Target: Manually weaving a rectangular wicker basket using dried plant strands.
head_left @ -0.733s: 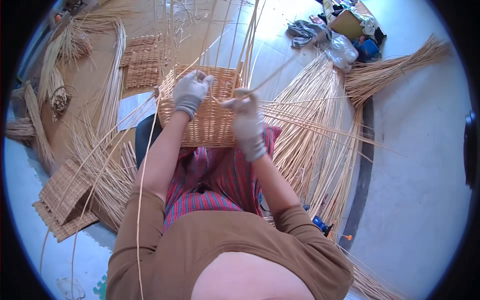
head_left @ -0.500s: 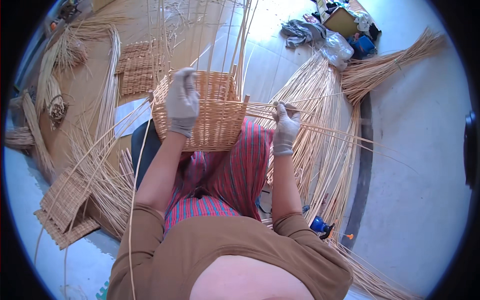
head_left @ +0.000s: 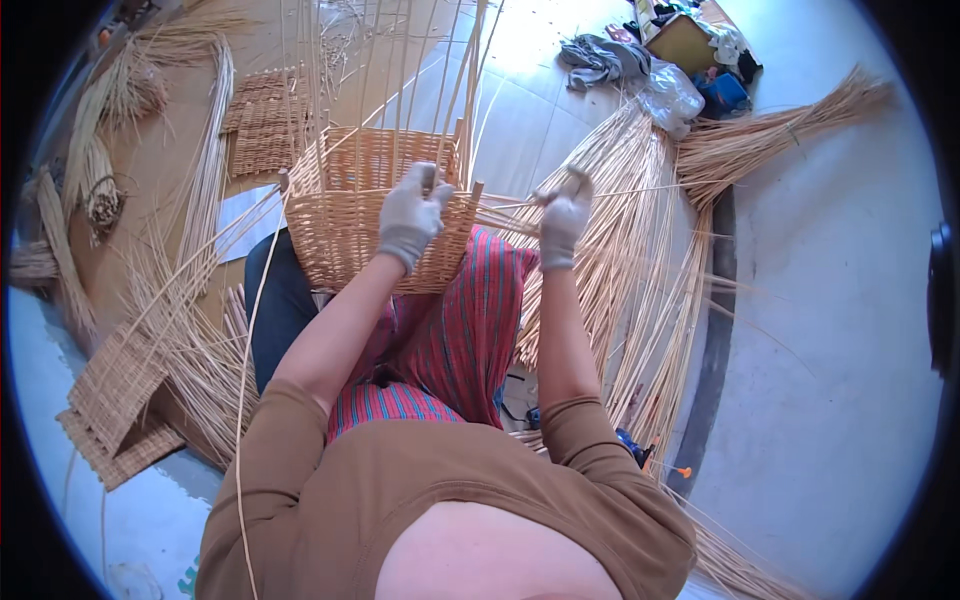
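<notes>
A half-woven wicker basket (head_left: 355, 235) rests upright on my lap, with tall upright stakes (head_left: 400, 70) rising from its far side. My left hand (head_left: 410, 212), in a pale glove, is at the front rim near the right corner post. Its fingers are curled around a thin wicker strand there. To the right of the basket, my gloved right hand (head_left: 564, 215) is closed on long wicker strands (head_left: 505, 212) that run out from that corner. Motion blurs its fingertips a little. More loose strands trail from the basket's left corner.
Bundles of wicker (head_left: 620, 220) lie on the floor at right, with another sheaf (head_left: 790, 130) beyond. Woven panels (head_left: 270, 120) lie far left, others (head_left: 120, 400) near left. A blue spray bottle (head_left: 632, 447) is beside my right elbow. A filled box (head_left: 690, 40) stands at the back.
My left hand has moved right along the front rim, from the left-middle to near the right corner. My right hand has risen slightly. The basket appears slightly further left and higher in view.
</notes>
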The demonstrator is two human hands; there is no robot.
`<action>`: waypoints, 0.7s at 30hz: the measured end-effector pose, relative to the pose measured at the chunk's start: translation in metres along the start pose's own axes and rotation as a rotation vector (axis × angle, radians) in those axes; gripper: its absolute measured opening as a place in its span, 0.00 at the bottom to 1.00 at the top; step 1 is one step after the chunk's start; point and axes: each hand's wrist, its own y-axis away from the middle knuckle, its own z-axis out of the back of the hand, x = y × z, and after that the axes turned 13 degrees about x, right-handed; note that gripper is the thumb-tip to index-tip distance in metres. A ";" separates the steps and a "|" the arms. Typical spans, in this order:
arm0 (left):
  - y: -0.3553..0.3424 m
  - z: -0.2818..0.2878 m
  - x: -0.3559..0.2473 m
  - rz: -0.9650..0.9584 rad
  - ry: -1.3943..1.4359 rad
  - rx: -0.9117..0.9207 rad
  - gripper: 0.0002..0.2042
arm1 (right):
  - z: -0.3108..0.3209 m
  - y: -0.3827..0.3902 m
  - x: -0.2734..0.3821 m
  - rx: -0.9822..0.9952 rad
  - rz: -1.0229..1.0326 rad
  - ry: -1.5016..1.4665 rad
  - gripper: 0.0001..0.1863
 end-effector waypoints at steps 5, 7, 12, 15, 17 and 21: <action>0.004 -0.025 -0.014 -0.492 -0.008 -0.032 0.30 | 0.025 0.023 -0.003 0.116 0.202 0.136 0.13; -0.005 -0.037 -0.008 0.024 0.237 0.330 0.32 | 0.004 0.040 0.028 0.071 0.142 0.092 0.14; 0.000 -0.056 0.010 -0.189 0.531 0.211 0.27 | -0.095 0.115 0.051 0.536 0.392 0.728 0.26; 0.015 -0.049 0.015 -0.344 0.723 0.152 0.22 | -0.111 0.093 0.028 0.624 0.497 0.577 0.29; 0.020 -0.030 0.019 -0.432 0.468 0.059 0.22 | -0.093 0.062 0.017 0.521 0.318 0.688 0.33; 0.012 0.027 0.027 0.163 0.911 -0.049 0.11 | -0.054 0.026 0.002 0.412 -0.144 1.086 0.41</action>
